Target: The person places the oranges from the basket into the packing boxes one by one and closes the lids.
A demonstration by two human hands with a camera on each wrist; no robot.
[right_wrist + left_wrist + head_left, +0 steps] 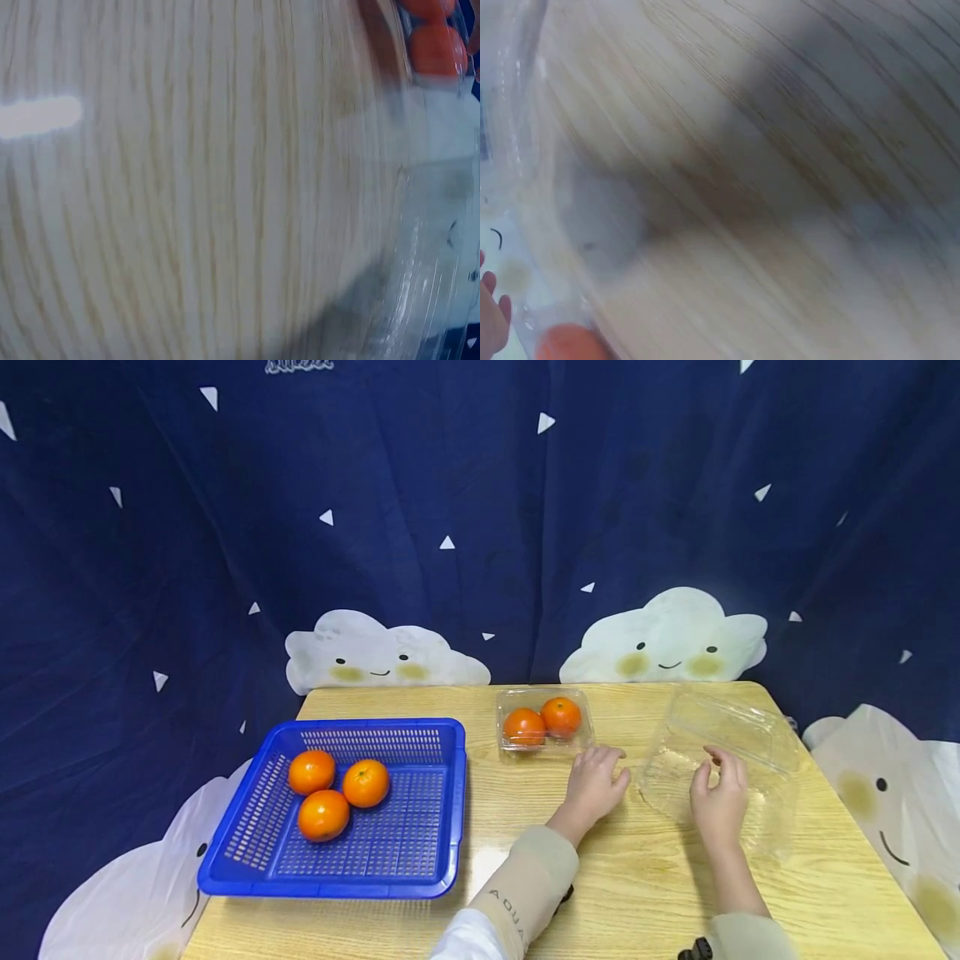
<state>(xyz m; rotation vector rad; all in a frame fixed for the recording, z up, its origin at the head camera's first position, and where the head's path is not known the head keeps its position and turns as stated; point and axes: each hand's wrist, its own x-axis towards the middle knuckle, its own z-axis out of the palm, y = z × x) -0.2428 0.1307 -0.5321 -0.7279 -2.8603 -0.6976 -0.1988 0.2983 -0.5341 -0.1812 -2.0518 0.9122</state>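
My left hand [596, 785] hovers over the table beside a small clear plastic box [510, 700], its fingers loosely bent and holding nothing. Two oranges [561, 717] sit inside that box; in the right wrist view the oranges [437, 49] show at the upper right corner. Over a larger area of clear plastic packaging [667, 768] is my right hand [720, 797], thumb and fingers apart with a gap between them. Whether the packaging is one open box or several pieces, I cannot tell. An orange [571, 343] appears at the bottom of the left wrist view.
On the left of the table stands a blue plastic basket [322, 888] with three oranges [324, 816] in it. The wooden table [622, 893] ends at the back against a dark blue curtain [495, 485] with cloud prints.
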